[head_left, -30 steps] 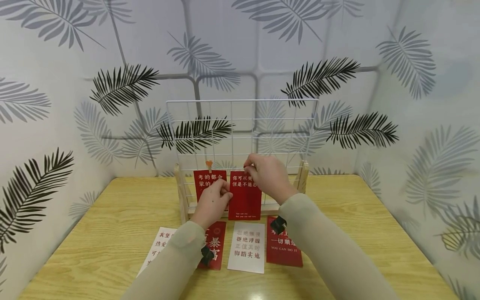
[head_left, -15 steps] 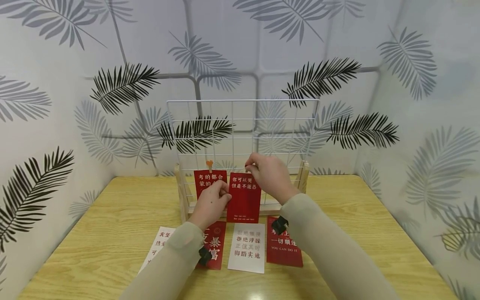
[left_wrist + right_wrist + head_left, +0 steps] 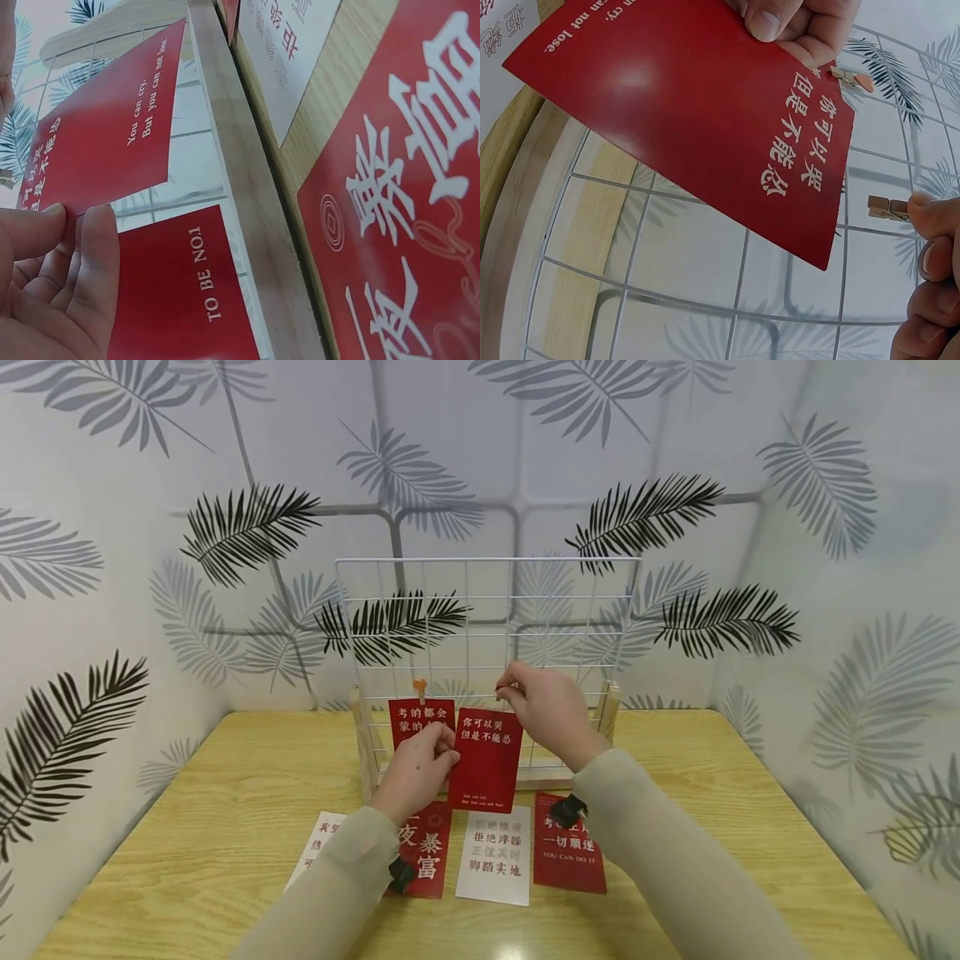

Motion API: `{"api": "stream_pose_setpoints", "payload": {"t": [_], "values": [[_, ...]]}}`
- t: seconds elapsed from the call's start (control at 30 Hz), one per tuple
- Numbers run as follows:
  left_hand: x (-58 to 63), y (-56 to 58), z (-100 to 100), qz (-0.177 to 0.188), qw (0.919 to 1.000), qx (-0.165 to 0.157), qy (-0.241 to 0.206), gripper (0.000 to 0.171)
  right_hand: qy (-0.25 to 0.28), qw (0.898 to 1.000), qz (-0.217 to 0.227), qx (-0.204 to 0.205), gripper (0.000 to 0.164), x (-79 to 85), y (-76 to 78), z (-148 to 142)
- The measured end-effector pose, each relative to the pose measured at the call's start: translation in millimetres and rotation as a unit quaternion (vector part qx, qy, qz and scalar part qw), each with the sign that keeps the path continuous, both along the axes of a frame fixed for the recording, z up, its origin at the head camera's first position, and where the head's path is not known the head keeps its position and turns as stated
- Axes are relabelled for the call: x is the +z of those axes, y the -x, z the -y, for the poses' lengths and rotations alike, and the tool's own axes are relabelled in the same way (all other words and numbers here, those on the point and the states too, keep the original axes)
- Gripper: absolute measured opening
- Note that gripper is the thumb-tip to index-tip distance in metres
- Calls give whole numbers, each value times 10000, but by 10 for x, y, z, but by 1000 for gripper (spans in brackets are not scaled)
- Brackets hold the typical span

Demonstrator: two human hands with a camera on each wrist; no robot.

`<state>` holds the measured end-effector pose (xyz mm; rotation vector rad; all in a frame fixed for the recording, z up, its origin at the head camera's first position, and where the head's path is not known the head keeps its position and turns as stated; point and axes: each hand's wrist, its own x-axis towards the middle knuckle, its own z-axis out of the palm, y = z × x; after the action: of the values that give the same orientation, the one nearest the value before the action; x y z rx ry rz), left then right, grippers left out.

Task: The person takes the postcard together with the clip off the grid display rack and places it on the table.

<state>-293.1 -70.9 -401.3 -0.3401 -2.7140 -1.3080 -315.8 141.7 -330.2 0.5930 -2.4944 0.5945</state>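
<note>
My left hand (image 3: pixel 416 768) pinches a red card (image 3: pixel 486 768) with white writing by its left edge, between thumb and fingers, in front of the wire grid rack (image 3: pixel 467 635). The card leans a little in the head view. Thumb and fingertips of my right hand (image 3: pixel 551 710) pinch a small wooden clothespin (image 3: pixel 889 208), which stands apart from the card's top edge in the right wrist view. Behind my left hand, another red card (image 3: pixel 187 292) hangs on the grid from a clothespin with an orange heart (image 3: pixel 420 687).
On the wooden table (image 3: pixel 187 827), in front of the rack, lie a white card (image 3: pixel 493 860), a red card (image 3: pixel 573 856) to its right, a red card (image 3: pixel 431 847) to its left, and another white card (image 3: pixel 311 852) partly under my left sleeve. A leaf-patterned cloth stands behind.
The held red card has moved down and slightly left, away from the right hand. My right hand has shifted slightly right with the clothespin, and a gap now shows between clothespin and card.
</note>
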Motion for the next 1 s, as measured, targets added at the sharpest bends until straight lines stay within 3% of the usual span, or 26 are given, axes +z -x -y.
{"api": "stream_pose_setpoints", "payload": {"t": [0.47, 1.0], "values": [[84, -107, 16, -41, 9999, -126, 68, 11, 234, 9997, -56, 86, 5, 36, -99, -163], [126, -188, 182, -148, 9998, -127, 75, 11, 539, 9985, 6, -18, 9, 3, -151, -340]]}}
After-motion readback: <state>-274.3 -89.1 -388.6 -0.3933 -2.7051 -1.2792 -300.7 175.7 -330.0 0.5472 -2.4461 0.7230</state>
